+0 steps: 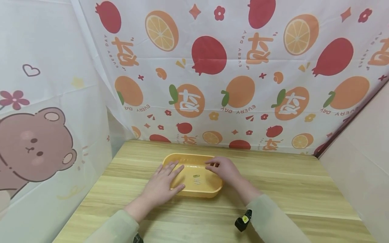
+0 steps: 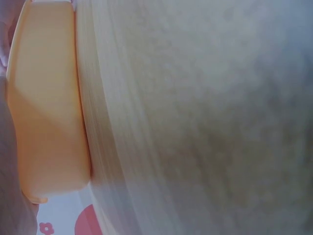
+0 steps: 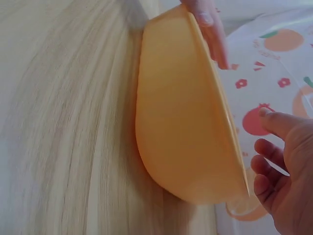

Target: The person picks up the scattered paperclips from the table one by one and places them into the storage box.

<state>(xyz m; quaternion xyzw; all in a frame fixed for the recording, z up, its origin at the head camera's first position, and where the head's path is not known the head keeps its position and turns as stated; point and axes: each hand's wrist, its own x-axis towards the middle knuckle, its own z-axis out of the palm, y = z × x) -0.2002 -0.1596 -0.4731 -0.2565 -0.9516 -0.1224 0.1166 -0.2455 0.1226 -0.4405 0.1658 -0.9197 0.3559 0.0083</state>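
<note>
A shallow yellow-orange plastic tray (image 1: 197, 193) rests on the wooden table. On its floor lies a greenish paper clip (image 1: 196, 176), and just in front of it are several small pale, thin pieces (image 1: 197, 181), too small to make out. My left hand (image 1: 164, 182) spreads its fingers over the tray's left end, thumb across the front rim. Above the tray's right side hovers my right hand (image 1: 223, 168), fingers loosely bent; in the right wrist view nothing shows between thumb and fingers. The left wrist view mostly catches the tray's outer wall (image 2: 49, 107).
The wood-grain table (image 1: 273, 202) extends around the tray. Behind it hangs a fruit-print cloth (image 1: 209, 84), and a bear-print cloth (image 1: 39, 145) covers the left side. A plain pale panel (image 1: 355, 152) stands on the right. A black strap device (image 1: 243, 221) sits at the right wrist.
</note>
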